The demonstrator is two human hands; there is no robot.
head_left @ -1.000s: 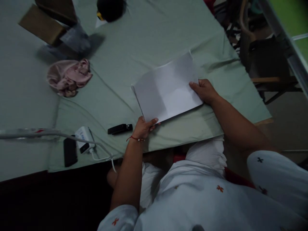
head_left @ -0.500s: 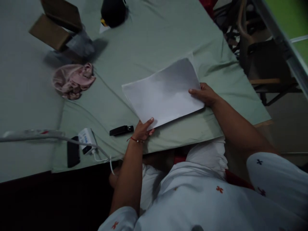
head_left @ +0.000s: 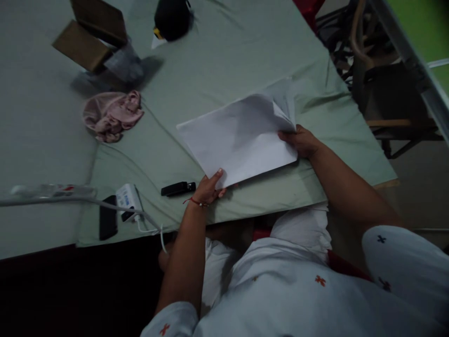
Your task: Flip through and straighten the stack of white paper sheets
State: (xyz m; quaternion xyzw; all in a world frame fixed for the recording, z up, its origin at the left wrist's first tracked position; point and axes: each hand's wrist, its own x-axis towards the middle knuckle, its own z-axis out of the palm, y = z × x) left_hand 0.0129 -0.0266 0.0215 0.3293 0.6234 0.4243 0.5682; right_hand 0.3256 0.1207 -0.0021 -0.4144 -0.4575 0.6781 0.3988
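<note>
Dim light is falling on a counter (head_left: pixel 238 51) that a creased, pale green cloth (head_left: pixel 217 77) is covering. Beyond its right edge, a dark chair (head_left: pixel 393 93) with wood-coloured armrests (head_left: pixel 389 123) is standing over greyish floor (head_left: pixel 419 164); a green panel (head_left: pixel 419 28) is slanting across the upper right.

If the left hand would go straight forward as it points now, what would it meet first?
Most likely the white paper that the left hand already grips at its near edge; depth is unclear, so it might slide over or under.
</note>
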